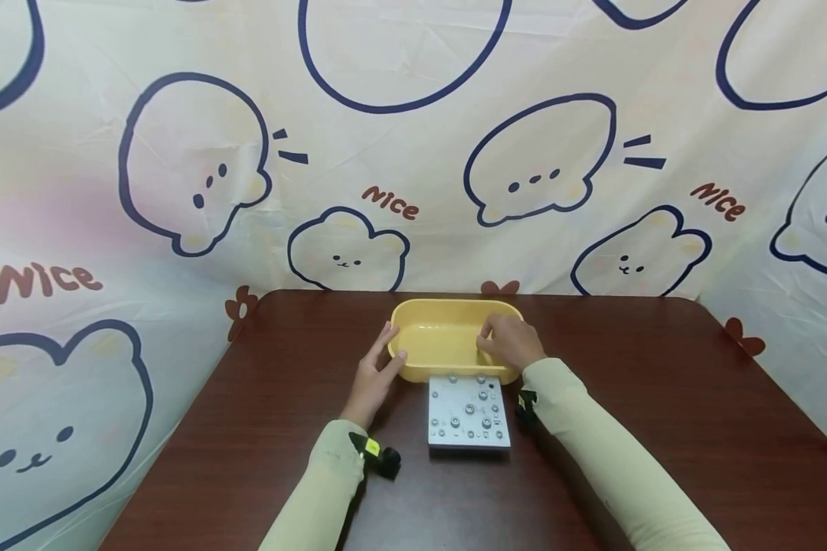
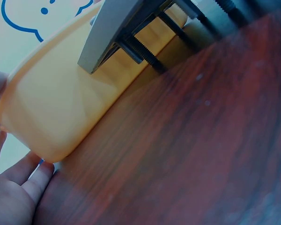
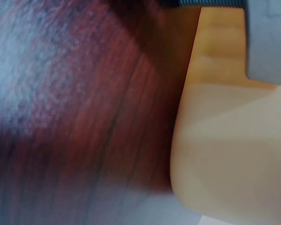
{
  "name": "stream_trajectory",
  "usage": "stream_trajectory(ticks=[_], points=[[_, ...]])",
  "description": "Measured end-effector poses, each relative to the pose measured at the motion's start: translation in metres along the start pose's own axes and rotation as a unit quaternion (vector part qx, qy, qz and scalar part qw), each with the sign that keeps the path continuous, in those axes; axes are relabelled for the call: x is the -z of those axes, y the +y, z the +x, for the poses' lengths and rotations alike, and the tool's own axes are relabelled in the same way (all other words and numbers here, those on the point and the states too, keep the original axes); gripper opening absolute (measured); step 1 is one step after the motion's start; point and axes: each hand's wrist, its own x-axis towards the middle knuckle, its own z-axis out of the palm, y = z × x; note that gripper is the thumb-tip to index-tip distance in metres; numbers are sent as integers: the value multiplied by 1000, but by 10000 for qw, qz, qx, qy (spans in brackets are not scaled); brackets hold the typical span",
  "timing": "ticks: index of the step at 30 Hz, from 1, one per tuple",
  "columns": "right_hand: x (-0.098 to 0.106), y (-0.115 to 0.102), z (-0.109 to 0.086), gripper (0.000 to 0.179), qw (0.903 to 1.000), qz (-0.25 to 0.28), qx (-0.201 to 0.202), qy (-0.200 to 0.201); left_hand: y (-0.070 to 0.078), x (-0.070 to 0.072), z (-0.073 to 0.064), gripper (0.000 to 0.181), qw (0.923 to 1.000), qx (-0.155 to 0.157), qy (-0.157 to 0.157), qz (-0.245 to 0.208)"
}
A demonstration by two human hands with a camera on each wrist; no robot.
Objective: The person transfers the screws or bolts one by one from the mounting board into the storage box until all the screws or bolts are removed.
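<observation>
A yellow plastic basin (image 1: 430, 369) sits on the table behind a light grey metal plate (image 1: 463, 413) studded with several screw heads. My left hand (image 1: 374, 375) grips the basin's left end, thumb at the front corner and fingers along the side. In the left wrist view, fingertips (image 2: 40, 180) press on its lower outer wall. My right hand (image 1: 513, 340) reaches over the basin's right side with bent fingers pointing down inside. What those fingertips hold, if anything, I cannot tell. Threaded screw shanks (image 2: 143, 51) stick out under the plate, whose far edge overlaps the basin's front rim.
The dark brown wooden table (image 1: 248, 459) extends to both sides and in front. Behind it hangs a pale cloth (image 1: 441, 153) with cartoon bears. A black wrist camera (image 1: 386, 461) sits at the left cuff, and another (image 1: 526, 404) beneath the right cuff.
</observation>
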Motion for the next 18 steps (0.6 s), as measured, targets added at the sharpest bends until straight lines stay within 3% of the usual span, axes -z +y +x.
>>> stream_trajectory(ticks=[3, 10, 18], points=[[-1, 0, 0, 8, 10000, -50, -2, -28, -2, 0, 1, 60, 10000, 12, 10, 31], [-3, -2, -1, 10, 9998, -182, -92, -78, -32, -2, 17, 56, 9999, -3, 56, -150], [-2, -1, 0, 12, 9998, -167, -117, -22, -35, -4, 17, 53, 9996, -149, 200, -127]])
